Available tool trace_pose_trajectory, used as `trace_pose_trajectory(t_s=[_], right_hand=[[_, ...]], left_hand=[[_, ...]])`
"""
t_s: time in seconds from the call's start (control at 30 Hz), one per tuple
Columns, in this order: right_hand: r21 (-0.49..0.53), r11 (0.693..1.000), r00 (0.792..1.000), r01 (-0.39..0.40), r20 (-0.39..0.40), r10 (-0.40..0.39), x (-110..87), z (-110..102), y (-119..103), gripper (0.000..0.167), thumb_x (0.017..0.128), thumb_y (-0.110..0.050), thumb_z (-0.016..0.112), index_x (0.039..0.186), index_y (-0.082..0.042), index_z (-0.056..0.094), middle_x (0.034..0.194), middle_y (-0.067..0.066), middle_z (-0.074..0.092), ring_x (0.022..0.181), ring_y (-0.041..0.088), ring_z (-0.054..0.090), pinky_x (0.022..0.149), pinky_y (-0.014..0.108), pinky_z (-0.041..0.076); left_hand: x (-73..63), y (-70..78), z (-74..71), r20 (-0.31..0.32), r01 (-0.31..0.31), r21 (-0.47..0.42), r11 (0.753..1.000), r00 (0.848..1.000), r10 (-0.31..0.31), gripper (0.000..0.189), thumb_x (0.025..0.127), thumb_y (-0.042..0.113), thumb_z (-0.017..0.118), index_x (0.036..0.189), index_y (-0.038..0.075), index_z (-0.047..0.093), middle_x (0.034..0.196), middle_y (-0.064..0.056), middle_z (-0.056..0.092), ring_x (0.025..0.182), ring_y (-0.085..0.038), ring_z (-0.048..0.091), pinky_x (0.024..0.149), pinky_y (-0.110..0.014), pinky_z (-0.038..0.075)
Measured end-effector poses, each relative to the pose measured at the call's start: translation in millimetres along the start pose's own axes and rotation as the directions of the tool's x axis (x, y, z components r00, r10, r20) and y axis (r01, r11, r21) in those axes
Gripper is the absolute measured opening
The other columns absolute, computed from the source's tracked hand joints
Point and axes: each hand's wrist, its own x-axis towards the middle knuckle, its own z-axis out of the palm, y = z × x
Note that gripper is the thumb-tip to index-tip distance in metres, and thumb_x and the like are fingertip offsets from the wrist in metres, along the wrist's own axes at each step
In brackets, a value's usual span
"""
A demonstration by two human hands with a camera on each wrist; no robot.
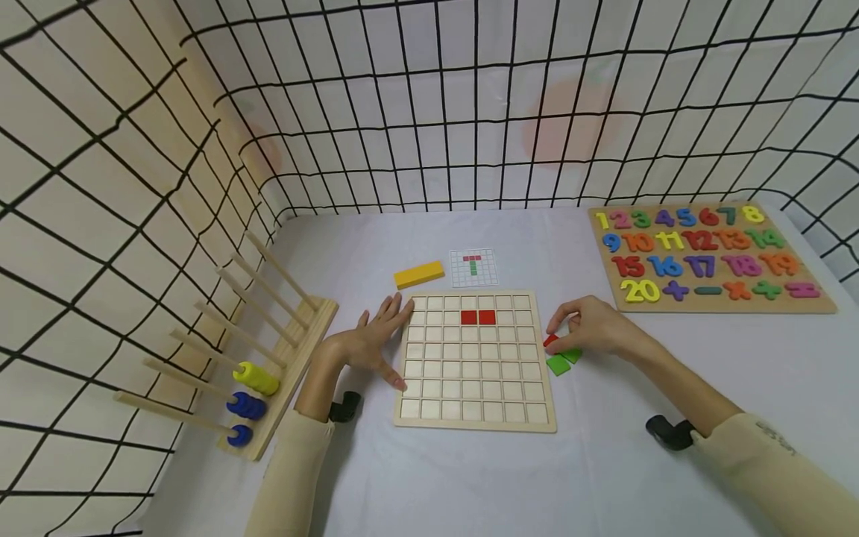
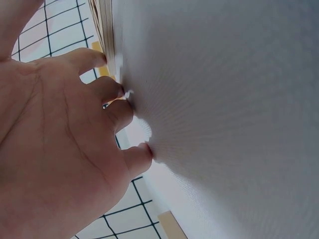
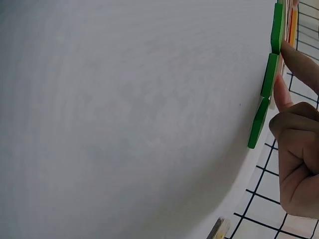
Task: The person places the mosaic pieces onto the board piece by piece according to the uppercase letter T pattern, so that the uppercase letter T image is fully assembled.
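Observation:
A wooden grid board [image 1: 398, 414] lies flat on the white cloth, with two red square tiles [image 1: 468, 318] side by side in its second row. My left hand [image 1: 369, 339] is spread at the board's left edge, thumb and fingertips against it; in the left wrist view other fingertips press the cloth. Just past the board's right edge, my right hand [image 1: 590, 326] pinches another red tile [image 1: 550, 340] between thumb and index finger. Green tiles [image 1: 558, 365] lie beneath and beside that hand; the right wrist view shows three green tiles [image 3: 269, 74], the red one hidden there.
Behind the board are a yellow block [image 1: 419, 275] and a small pattern card [image 1: 473, 268] with a red and green T. A wooden peg rack [image 1: 295, 358] with yellow and blue beads stands left. A number board [image 1: 711, 257] lies back right; black wire mesh [image 1: 476, 119] surrounds the table.

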Motion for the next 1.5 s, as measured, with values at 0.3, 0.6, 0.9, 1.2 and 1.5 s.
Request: trace_pose_trajectory(t_s=[0.3, 0.6, 0.9, 1.2, 1.5], right_hand=[[0.031, 0.999, 1.000, 0.029, -0.010, -0.029, 2.2, -5.0, 3.8, 0.034, 0.082, -0.018, 0.087, 0.109, 0.000, 0.077, 0.059, -0.003, 0.042, 0.057, 0.013, 0.040, 0.053, 0.024, 0.027], [0.035, 0.999, 0.999, 0.041, -0.022, -0.040, -0.4, -11.8, 8.8, 0.044, 0.083, -0.021, 0.087, 0.119, -0.001, 0.073, 0.058, -0.005, 0.037, 0.056, 0.011, 0.036, 0.053, 0.024, 0.027], [0.069, 0.998, 1.000, 0.013, 0.001, -0.013, -3.7, -13.9, 14.6, 0.046, 0.082, -0.019, 0.086, 0.120, 0.000, 0.069, 0.057, -0.007, 0.037, 0.055, 0.009, 0.035, 0.056, 0.025, 0.029], [0.057, 0.998, 0.999, -0.028, -0.016, 0.029, -4.3, -12.5, 13.4, 0.044, 0.081, -0.021, 0.087, 0.115, 0.001, 0.070, 0.058, -0.005, 0.043, 0.057, 0.011, 0.039, 0.056, 0.025, 0.030], [-0.026, 1.000, 0.999, -0.013, -0.043, 0.011, -0.9, -13.1, 8.0, 0.038, 0.083, -0.020, 0.085, 0.112, 0.001, 0.071, 0.059, -0.004, 0.039, 0.058, 0.012, 0.036, 0.053, 0.024, 0.027]], left_hand=[[-0.1, 0.5, 0.4, 0.001, 0.001, 0.001, 1.000, 1.000, -0.001, 0.144, 0.069, 0.034, 0.097, 0.167, 0.015, -0.007, 0.171, -0.011, -0.027, 0.160, -0.029, -0.025, 0.128, -0.061, -0.016], [-0.2, 0.6, 0.9, -0.001, 0.004, -0.011, 1.000, 1.000, -0.004, 0.144, 0.069, 0.032, 0.097, 0.167, 0.016, -0.007, 0.171, -0.010, -0.026, 0.160, -0.028, -0.025, 0.128, -0.060, -0.016], [0.5, 0.1, 1.2, -0.003, 0.003, -0.005, 1.000, 1.000, -0.003, 0.144, 0.069, 0.033, 0.097, 0.167, 0.017, -0.007, 0.171, -0.010, -0.026, 0.160, -0.028, -0.025, 0.128, -0.060, -0.016], [1.0, -0.3, 1.1, -0.004, 0.003, 0.001, 1.000, 1.000, -0.003, 0.144, 0.068, 0.035, 0.097, 0.167, 0.017, -0.006, 0.171, -0.010, -0.025, 0.160, -0.028, -0.024, 0.128, -0.060, -0.016], [-1.0, 0.5, 0.5, -0.003, -0.006, 0.006, 1.000, 1.000, 0.006, 0.144, 0.069, 0.034, 0.097, 0.167, 0.016, -0.007, 0.171, -0.011, -0.026, 0.160, -0.029, -0.024, 0.128, -0.060, -0.015]])
